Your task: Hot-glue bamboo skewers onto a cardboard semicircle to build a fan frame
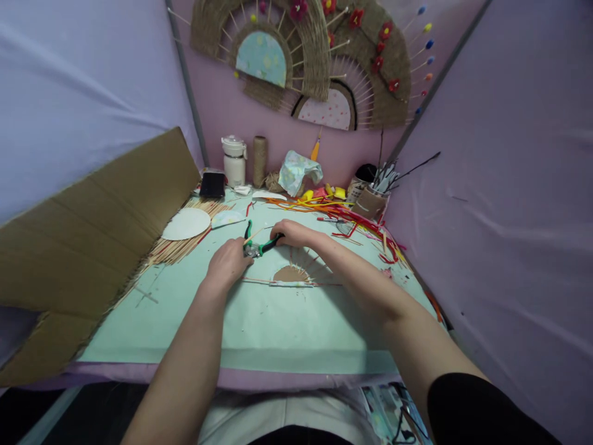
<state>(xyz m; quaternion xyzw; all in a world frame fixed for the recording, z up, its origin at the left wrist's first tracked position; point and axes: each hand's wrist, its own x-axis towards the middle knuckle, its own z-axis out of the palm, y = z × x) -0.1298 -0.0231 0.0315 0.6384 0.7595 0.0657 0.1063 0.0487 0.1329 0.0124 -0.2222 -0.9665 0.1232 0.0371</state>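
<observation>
A pair of green-and-black pliers (252, 250) is spread wide over the table between my hands, its spring showing. My right hand (291, 233) is closed around one handle. Beside the jaws, my left hand (228, 264) is closed on a thin wooden stick (254, 235) that sticks out toward the right; its fingertips are partly hidden. Just in front of my hands lies a half-round cardboard piece (290, 274) with a pale straight edge. Thin sticks (314, 266) fan out from its curve, and reddish ones run sideways from its base.
Many loose sticks (173, 247) lie at left beside a leaning cardboard sheet (102, 228) and a white oval (186, 223). At the back stand a white bottle (234, 164), a twine roll (260, 162) and a cup of twigs (370, 201). Red and orange pipe cleaners (319, 210) spread at right.
</observation>
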